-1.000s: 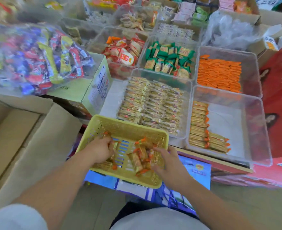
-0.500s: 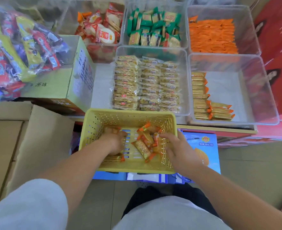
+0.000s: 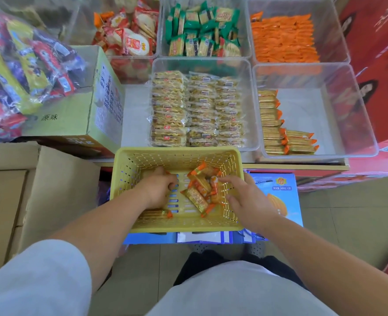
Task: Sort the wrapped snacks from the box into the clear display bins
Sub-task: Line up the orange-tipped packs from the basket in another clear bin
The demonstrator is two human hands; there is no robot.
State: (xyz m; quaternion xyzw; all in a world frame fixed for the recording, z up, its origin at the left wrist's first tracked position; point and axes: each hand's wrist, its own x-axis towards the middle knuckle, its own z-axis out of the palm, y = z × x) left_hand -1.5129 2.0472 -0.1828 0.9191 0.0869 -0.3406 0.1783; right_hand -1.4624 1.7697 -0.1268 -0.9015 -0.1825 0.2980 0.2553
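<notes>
Gathering step: orange-wrapped snacks [image 3: 198, 192] lay loose in the yellow basket [image 3: 177, 153]. Right hand [image 3: 245, 199] spread wide over them; left hand [image 3: 160, 190] curled, contents unclear. Next move likely needed a firm handful carried to the part-filled clear bin [image 3: 318, 155].

Grey tiled floor [image 3: 348, 224], brown cardboard boxes [image 3: 51, 190] left, red cartons [image 3: 382, 53] right.

Pale surface [image 3: 136, 124], wood-edged at front, clear bins [image 3: 357, 124] set directly on it in two rows, walls touching, bare strip at left.
</notes>
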